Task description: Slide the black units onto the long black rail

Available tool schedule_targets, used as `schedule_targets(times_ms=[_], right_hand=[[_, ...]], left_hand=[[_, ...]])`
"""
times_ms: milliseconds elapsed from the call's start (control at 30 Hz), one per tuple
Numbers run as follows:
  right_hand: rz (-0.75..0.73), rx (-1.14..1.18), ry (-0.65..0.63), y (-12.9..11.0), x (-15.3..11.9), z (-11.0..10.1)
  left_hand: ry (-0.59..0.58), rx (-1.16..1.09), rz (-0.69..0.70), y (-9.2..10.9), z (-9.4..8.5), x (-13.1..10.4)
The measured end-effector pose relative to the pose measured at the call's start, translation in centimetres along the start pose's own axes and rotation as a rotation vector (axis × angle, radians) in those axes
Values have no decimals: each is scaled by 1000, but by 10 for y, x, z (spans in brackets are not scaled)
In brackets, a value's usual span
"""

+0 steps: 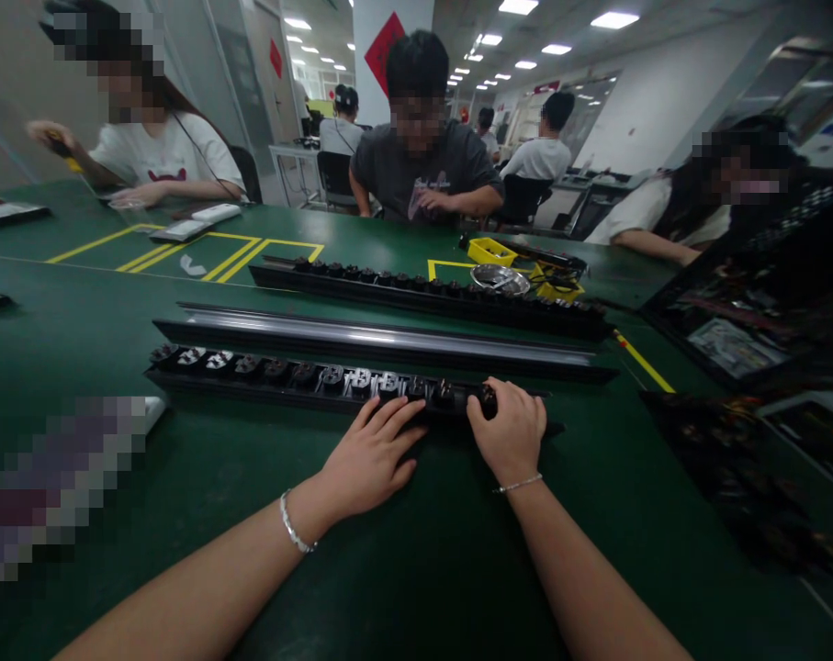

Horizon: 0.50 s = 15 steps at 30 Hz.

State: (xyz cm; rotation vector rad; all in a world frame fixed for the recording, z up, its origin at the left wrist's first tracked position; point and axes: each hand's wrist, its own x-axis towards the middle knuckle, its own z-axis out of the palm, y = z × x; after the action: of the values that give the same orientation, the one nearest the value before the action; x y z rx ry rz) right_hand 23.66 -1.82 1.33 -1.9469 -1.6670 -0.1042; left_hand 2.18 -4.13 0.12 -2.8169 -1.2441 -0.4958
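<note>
A long black rail lies across the green table, holding a row of small dark parts, some with shiny faces. My left hand rests with spread fingers on the near edge of this rail, right of its middle. Near the rail's right end, my right hand has its thumb and fingers around a small black part. Behind it lies a second rail with a bright, smooth inner strip. A third rail, farther back, also carries a row of dark parts.
Beyond the rails are a yellow tray and a round metal dish. A black crate and dark parts occupy the right. White items lie back left. People sit around the green table.
</note>
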Motion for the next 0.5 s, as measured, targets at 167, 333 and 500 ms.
schedule_targets(times_ms=[167, 333, 500], right_hand=[[36, 1, -13, -1, 1, 0], [39, 8, -7, -1, 1, 0], [43, 2, 23, 1, 1, 0]], left_hand=[[-4, 11, 4, -1, 0, -1], [-5, 7, 5, -3, 1, -1], [-16, 1, 3, -2, 0, 0]])
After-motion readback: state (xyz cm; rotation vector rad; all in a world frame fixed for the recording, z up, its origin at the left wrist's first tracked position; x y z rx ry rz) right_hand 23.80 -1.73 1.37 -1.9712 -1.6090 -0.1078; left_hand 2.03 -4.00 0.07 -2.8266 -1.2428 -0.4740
